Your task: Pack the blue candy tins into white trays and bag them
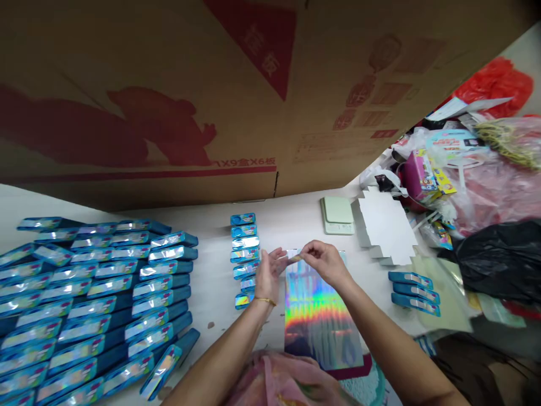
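My right hand (326, 263) pinches one end of a small thin strip (295, 259), whose kind is too small to make out. Palm turned up and fingers stretched out, my left hand (269, 275) is close to the strip's other end; whether it touches is unclear. Below both hands lies a shiny rainbow holographic sheet (315, 316), with strip-like marks across it. Left of my left hand runs a column of small blue boxes (245, 255) with shiny labels, partly hidden by the hand.
Many blue boxes (105, 304) stand in rows at left. A large cardboard carton (253, 113) walls off the back. Right of centre are a pale green scale (338, 215), a white folded carton (386, 223) and several blue boxes (414, 293). Bags (499, 259) crowd the far right.
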Demonstrator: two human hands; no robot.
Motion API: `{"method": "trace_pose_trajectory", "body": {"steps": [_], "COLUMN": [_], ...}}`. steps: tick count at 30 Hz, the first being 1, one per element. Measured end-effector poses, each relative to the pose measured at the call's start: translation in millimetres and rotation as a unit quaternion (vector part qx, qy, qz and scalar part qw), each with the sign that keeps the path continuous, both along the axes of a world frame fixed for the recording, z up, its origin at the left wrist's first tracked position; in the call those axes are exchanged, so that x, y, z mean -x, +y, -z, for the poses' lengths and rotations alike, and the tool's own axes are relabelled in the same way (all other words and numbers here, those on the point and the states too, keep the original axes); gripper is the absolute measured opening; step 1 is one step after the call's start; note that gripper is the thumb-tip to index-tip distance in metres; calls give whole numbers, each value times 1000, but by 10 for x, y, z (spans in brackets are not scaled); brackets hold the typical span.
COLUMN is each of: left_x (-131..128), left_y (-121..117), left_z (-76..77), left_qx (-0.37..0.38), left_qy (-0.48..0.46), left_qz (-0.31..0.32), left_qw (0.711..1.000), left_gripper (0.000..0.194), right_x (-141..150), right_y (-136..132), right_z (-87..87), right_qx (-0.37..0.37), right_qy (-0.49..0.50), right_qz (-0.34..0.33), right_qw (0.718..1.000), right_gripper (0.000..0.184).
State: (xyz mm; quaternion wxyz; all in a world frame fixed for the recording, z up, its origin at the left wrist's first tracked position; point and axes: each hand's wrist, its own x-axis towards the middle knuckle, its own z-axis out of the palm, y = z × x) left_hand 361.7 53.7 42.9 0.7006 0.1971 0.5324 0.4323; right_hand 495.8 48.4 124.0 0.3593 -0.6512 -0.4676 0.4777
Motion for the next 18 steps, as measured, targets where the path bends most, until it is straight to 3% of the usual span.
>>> {"method": "trace_pose_trajectory", "body": {"steps": [3, 6, 11, 14, 18], "left_x": [331, 652, 1127, 1295, 1343], "left_y": [11, 102, 408, 610, 847], "left_z": [-205, -190, 123, 327, 509], "left_qx": [-4, -23, -65, -73, -73], "left_qy": [-11, 55, 141, 170, 161], "left_qz": [-23, -40, -96, -110, -114], "left_qw": [1000, 997, 983, 977, 978], "left_gripper": [47, 47, 44, 45, 45], "right_x": [249, 569, 1104, 1311, 1382], "right_y": [156, 281, 531, 677, 833], "right_z": [210, 420, 776, 945, 1045], "right_qx": [27, 59, 21, -18, -57], "right_qy": [94, 152, 148, 65, -67], "right_qz": [76, 115, 137, 139, 137], "right_qw": [992, 980, 979, 988, 987], "right_gripper": [11, 15, 15, 12, 11]}}
